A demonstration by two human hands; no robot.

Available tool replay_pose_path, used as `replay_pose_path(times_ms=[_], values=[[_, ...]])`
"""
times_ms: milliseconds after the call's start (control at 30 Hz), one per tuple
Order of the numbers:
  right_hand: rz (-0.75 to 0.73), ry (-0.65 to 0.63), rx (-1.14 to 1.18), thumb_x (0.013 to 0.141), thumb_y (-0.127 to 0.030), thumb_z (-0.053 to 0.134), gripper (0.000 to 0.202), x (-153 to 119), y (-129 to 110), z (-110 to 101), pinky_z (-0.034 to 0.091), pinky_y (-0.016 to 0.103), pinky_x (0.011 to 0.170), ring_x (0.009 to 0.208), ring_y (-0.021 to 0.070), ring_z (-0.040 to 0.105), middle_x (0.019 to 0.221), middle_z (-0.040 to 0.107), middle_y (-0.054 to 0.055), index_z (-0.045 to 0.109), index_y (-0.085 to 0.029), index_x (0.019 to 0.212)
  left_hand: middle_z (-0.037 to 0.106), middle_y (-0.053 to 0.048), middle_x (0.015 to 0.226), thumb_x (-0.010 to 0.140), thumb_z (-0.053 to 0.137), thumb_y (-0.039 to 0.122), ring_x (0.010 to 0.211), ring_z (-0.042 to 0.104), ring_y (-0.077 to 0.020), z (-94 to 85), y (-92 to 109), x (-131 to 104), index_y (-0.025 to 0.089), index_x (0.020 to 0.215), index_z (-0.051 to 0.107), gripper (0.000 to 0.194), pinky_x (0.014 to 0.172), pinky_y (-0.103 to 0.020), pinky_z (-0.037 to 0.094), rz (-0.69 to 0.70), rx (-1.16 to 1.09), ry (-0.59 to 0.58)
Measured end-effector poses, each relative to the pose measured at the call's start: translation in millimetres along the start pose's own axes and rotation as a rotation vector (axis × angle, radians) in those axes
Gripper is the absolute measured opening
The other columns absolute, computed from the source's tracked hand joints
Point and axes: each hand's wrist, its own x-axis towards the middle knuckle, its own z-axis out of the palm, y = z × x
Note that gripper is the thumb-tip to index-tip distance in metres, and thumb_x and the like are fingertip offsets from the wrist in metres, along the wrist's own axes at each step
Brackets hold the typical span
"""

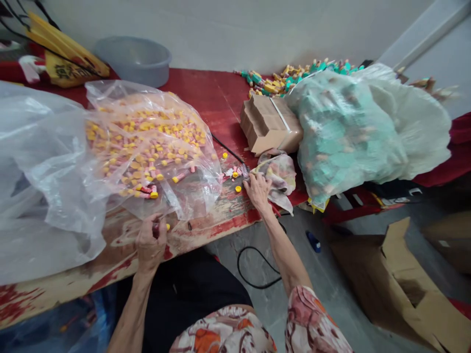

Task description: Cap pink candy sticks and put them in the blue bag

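My left hand (150,241) is closed at the table's front edge, its fingers curled round a small pink-red piece with a yellow end (168,227). My right hand (258,189) reaches to the table beside a crumpled, stained cloth (281,171). Its bent fingertips meet at a small clear object (245,170), whose kind I cannot make out. Near them lie pink bits and loose yellow caps (238,189). To the left, a clear plastic bag (209,191) covers or holds a heap of small pink pieces with yellow ends (147,142).
A thin black rod (228,148) lies behind my right hand. A brown cardboard box (272,125) and a bulging bag of green pieces (346,127) stand to the right. Several coloured pieces (272,84) are heaped at the wall, near a grey basin (136,59). An open carton (401,289) is on the floor.
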Motion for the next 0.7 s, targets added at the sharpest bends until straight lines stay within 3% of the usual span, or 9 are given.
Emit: replay_pose_path(times_ms=[167, 300, 433, 600, 700], values=[[-0.027, -0.025, 0.127, 0.113, -0.032, 0.057, 0.029, 17, -9, 7, 0.035, 0.042, 0.101, 0.123, 0.03, 0.061, 0.139, 0.074, 0.016, 0.075, -0.022, 0.134, 0.078, -0.015, 0.106, 0.107, 0.054, 0.049, 0.086, 0.073, -0.0283, -2.2, 3, 2, 0.021, 0.114, 0.068, 0.032, 0.086, -0.045, 0.059, -0.006, -0.009, -0.01], [-0.022, 0.053, 0.184, 0.115, -0.028, 0.049, 0.029, 2, 16, -2, 0.035, 0.041, 0.103, 0.119, 0.0269, 0.062, 0.129, 0.077, 0.012, 0.076, -0.021, 0.124, 0.078, -0.013, 0.1, 0.106, 0.054, 0.05, 0.082, 0.072, -0.0268, -0.9, 4, 2, 0.022, 0.111, 0.068, 0.032, 0.083, -0.043, 0.059, -0.041, -0.014, 0.006], [0.06, 0.104, 0.087, 0.112, -0.028, 0.051, 0.025, -19, 48, -13, 0.037, 0.04, 0.101, 0.113, 0.0274, 0.06, 0.12, 0.075, 0.013, 0.075, -0.021, 0.11, 0.078, -0.013, 0.102, 0.105, 0.053, 0.051, 0.084, 0.074, -0.0275, 1.2, 4, 2, 0.02, 0.111, 0.069, 0.034, 0.084, -0.043, 0.06, -0.03, -0.022, 0.024], [0.07, 0.226, 0.079, 0.109, -0.029, 0.052, 0.031, -22, 61, -16, 0.043, 0.043, 0.108, 0.133, 0.0308, 0.058, 0.144, 0.069, 0.016, 0.073, -0.022, 0.131, 0.079, -0.014, 0.105, 0.106, 0.054, 0.05, 0.087, 0.075, -0.0266, 2.3, 2, 1, 0.02, 0.112, 0.07, 0.034, 0.086, -0.041, 0.061, -0.032, -0.026, 0.025], [0.127, 0.193, 0.052, 0.109, -0.029, 0.053, 0.032, -19, 62, -16, 0.046, 0.047, 0.11, 0.13, 0.0329, 0.06, 0.143, 0.07, 0.018, 0.074, -0.019, 0.13, 0.08, -0.013, 0.105, 0.107, 0.053, 0.051, 0.084, 0.074, -0.0255, 4.0, 1, -1, 0.02, 0.112, 0.071, 0.037, 0.083, -0.039, 0.062, -0.024, -0.024, 0.041]])
